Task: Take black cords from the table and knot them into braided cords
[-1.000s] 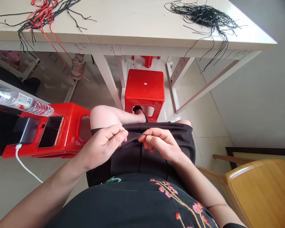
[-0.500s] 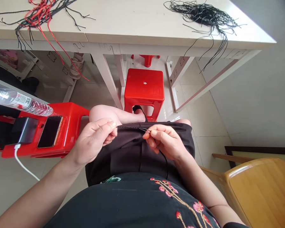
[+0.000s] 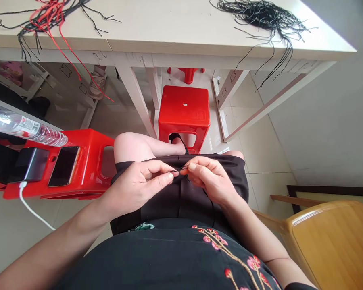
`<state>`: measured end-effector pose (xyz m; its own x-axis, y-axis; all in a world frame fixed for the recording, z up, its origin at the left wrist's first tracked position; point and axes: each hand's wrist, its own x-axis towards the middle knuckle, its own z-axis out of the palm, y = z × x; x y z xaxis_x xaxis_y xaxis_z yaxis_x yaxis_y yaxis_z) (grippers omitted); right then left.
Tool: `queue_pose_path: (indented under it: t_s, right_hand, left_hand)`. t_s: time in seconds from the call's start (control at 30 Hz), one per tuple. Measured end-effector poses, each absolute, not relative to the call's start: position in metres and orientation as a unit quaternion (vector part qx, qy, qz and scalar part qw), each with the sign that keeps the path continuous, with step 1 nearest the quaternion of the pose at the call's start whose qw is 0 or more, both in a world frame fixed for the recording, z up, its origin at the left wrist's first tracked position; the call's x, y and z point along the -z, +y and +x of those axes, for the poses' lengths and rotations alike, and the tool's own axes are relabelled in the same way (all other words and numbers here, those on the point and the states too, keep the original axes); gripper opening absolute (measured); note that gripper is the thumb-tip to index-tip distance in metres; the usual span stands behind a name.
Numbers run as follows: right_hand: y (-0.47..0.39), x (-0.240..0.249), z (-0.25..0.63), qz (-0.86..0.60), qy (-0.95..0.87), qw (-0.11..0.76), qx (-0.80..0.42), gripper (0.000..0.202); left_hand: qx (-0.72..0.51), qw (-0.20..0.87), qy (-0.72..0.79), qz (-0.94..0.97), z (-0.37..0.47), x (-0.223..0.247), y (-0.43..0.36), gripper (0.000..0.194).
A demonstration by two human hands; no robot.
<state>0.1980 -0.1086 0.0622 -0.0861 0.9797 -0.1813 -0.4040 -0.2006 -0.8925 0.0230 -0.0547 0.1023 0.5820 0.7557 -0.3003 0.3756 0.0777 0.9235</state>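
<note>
Above my lap a thin black cord (image 3: pixel 179 169) spans the small gap between my two hands. My left hand (image 3: pixel 142 183) pinches it between thumb and forefinger near a spot where the strands cross. Close by, my right hand (image 3: pixel 210 177) is closed on the other side of the cord with thumb against forefinger. The fingertips of both hands are nearly touching. Most of the cord is hidden by my fingers, and against the dark skirt (image 3: pixel 160 203) its loose part is hard to follow.
Ahead is a white table (image 3: pixel 169 26) with a red and black cord bundle (image 3: pixel 50 16) and a black cord pile (image 3: pixel 260 16). A red stool (image 3: pixel 184 104) stands below. On another red stool (image 3: pixel 89 161) lie a phone (image 3: pixel 64 166) and a bottle (image 3: pixel 30 128). A wooden chair (image 3: pixel 332 237) is right.
My left hand has moved right along the cord, close to my right hand, so the stretch between them is much shorter. My right hand has hardly moved.
</note>
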Motion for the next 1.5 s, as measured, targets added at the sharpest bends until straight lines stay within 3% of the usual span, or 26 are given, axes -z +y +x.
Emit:
queue_pose_path:
  t_s: [0.23,0.57,1.1,1.3,1.5]
  right_hand:
    - [-0.108,-0.066,0.200,-0.463,-0.398,0.518,-0.599,0.021]
    - [-0.111,-0.066,0.201,-0.546,-0.525,0.480,-0.442,0.016]
    - [-0.111,-0.064,0.200,-0.574,-0.626,0.438,-0.295,0.018]
    - [-0.100,-0.040,0.225,-0.663,-0.634,0.386,-0.102,0.017]
    - [-0.106,-0.005,0.267,-0.728,-0.608,0.306,-0.076,0.032]
  left_hand:
    - [-0.167,0.625,0.435,0.626,0.022,-0.099,-0.055,0.015]
    - [-0.183,0.561,0.470,0.656,0.023,-0.091,-0.053,0.019]
    - [-0.205,0.574,0.466,0.642,0.024,-0.087,-0.053,0.013]
    - [-0.301,0.648,0.499,0.491,0.009,-0.078,-0.048,0.012]
    - [-0.384,0.676,0.530,0.339,-0.010,-0.070,-0.045,0.019]
